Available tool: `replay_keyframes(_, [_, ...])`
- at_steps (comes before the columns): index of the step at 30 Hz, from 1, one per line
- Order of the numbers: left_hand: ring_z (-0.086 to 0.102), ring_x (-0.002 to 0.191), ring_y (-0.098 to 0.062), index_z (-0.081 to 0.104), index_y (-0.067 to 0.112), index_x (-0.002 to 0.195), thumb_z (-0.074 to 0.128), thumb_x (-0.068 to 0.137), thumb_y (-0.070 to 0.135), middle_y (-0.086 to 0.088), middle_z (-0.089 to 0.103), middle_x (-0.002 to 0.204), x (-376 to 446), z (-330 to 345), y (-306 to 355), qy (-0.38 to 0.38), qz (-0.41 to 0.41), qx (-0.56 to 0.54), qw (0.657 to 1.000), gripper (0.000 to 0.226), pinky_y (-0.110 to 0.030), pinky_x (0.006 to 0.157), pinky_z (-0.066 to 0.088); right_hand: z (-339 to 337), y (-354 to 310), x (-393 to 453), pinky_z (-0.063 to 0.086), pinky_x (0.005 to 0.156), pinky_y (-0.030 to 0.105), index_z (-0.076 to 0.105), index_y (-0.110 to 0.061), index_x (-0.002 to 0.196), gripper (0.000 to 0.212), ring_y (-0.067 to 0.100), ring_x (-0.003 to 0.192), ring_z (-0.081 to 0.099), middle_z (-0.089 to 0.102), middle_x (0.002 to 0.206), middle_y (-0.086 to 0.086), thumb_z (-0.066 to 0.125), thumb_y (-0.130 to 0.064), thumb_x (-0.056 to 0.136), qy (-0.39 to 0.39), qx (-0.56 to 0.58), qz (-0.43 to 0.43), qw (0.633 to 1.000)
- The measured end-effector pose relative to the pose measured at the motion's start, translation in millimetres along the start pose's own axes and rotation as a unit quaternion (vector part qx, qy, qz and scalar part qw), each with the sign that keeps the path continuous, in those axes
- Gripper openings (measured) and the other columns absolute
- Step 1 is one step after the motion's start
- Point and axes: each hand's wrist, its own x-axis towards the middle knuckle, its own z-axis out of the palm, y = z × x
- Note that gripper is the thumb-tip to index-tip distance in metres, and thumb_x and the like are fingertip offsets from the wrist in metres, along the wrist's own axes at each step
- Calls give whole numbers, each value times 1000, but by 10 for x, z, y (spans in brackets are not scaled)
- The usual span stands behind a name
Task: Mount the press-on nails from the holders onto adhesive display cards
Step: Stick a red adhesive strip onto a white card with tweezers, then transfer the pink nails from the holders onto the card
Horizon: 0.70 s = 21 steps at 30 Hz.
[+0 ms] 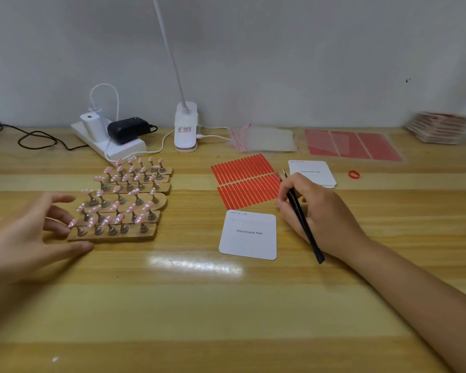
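On the wooden desk (172, 305), the left hand (24, 238) lies released, fingers spread and relaxed, at the left end of the nearest wooden nail holder (113, 234); its thumb rests on the desk just in front of that holder and its fingertips are at the holder's left end, though actual contact cannot be told. Several such holders sit side by side in rows left of the desk's middle, each carrying pink press-on nails (124, 189) on small metal stands.

The right hand (315, 214) grasps black tweezers (299, 214), their tips pointing toward the back edge, just beside the sheets of red adhesive strips (245, 181). In front of those strips, right of the desk's middle, lies a white display card (249, 235) printed "Handmade Nail", flat and apart from both hands. A small stack of the same cards (312, 173) lies just behind the right hand.

Along the back edge stand a white power strip (111, 144) with chargers, a white clip lamp (186, 127), clear resealable bags (264, 140), a red sheet (353, 145) and, at the back right corner, a blurred stack (439, 127). A red rubber band (354, 174) lies right of the card stack
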Motion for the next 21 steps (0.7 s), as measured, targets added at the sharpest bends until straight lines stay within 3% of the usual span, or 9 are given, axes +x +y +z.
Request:
replay_keyframes(3, [57,53,5,50,62,86,72,17,81,3,60,75,68,5,-53,22,-33,-8,999,75,-40,64,52,1,-7,11,50,61,43,51,-21,87,13,21,67,58,61,73,1,61,-12,87,2,9,4,1000])
replay_keyframes(6, [59,52,0,52,57,80,73,15,81,1,61,73,61,22,-32,34,-33,-17,999,73,-38,60,52,8,-9,18,50,60,46,50,-21,86,14,25,65,58,60,71,2,60,-12,86,3,19,0,1000])
replay_keyframes(8, [60,52,-7,54,54,76,79,19,71,0,61,72,-12,22,142,39,-44,-19,998,64,-37,59,54,10,0,21,50,60,47,50,-22,85,14,27,65,59,60,71,2,61,-12,86,5,21,0,1000])
replay_keyframes(11, [59,49,-2,55,34,74,78,26,51,1,62,68,-49,42,307,42,-31,-12,999,55,-15,53,48,17,9,17,50,58,48,51,-21,85,14,27,63,59,59,70,1,62,-11,84,6,23,-1,1000])
replay_keyframes(13, [56,46,1,55,20,74,79,32,40,1,62,65,-81,61,376,29,-19,-10,999,52,-8,47,41,21,10,15,50,56,43,51,-23,84,18,24,60,58,59,68,-1,63,-10,83,9,23,-4,1000])
replay_keyframes(16, [51,46,1,62,17,76,84,49,17,4,59,60,-139,82,456,4,0,-21,1000,34,-6,48,37,25,-5,15,44,53,28,50,-26,83,22,16,62,55,58,69,-7,64,-8,82,10,26,-13,1000])
replay_keyframes(19, [48,50,0,68,20,73,82,59,5,8,56,53,-164,78,498,-11,19,-8,1000,24,-7,49,34,32,-17,19,44,55,26,51,-23,83,21,15,68,55,58,71,-8,64,-6,81,7,26,-19,999])
replay_keyframes(21, [49,57,1,69,19,72,82,60,6,4,58,65,-186,76,547,-15,46,11,999,22,-6,53,35,37,-16,19,43,56,29,52,-22,83,21,16,69,55,58,71,-6,64,-6,81,5,29,-16,999])
